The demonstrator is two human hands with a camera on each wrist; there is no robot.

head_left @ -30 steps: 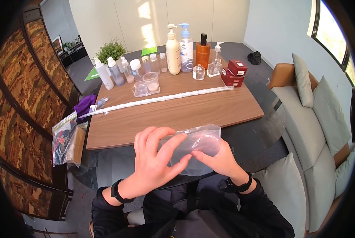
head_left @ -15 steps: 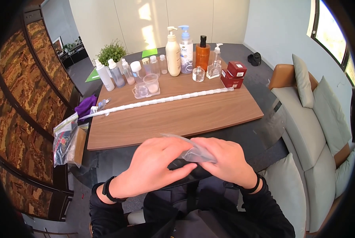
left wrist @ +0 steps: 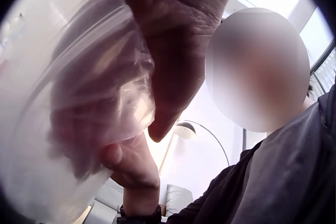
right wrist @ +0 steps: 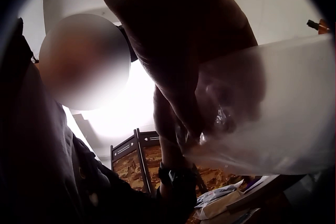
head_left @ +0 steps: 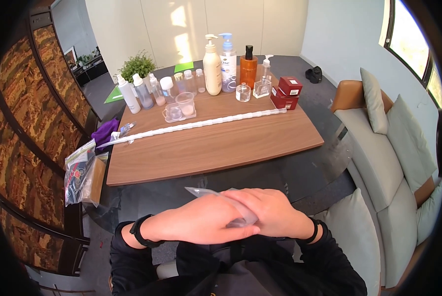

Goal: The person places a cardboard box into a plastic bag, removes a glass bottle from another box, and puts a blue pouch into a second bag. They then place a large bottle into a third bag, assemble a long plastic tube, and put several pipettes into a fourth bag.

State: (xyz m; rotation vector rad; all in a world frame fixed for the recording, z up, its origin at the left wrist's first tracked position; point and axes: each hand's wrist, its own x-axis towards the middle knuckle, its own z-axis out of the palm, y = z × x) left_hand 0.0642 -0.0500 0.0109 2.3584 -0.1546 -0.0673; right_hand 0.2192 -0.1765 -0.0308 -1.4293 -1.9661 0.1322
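A translucent plastic bag (head_left: 243, 212) is bunched between the two hands, in front of the person's body and below the near edge of the wooden board. The left hand (head_left: 201, 219) grips it from the left, thumb stretched toward the other hand. From the right, the right hand (head_left: 272, 209) holds the bag with its fingers bent over it. Both wrist views show the bag large: the sheet (left wrist: 63, 103) spreads beside the left palm, and the film (right wrist: 294, 103) extends away from the right hand. Some fingertips are hidden behind the hands and plastic.
On the wooden board (head_left: 221, 145) lies a long white strip (head_left: 191, 125). Behind it stand several bottles, a cream pump bottle (head_left: 212, 71), small clear containers (head_left: 180, 112) and red boxes (head_left: 285, 101). A purple cloth (head_left: 105, 132) and a filled zip bag (head_left: 79, 172) lie left.
Both hands have come down and closer together, turning backs upward. The bag, spread out earlier, is gathered between them, with only a tip and a small part showing in the head view.
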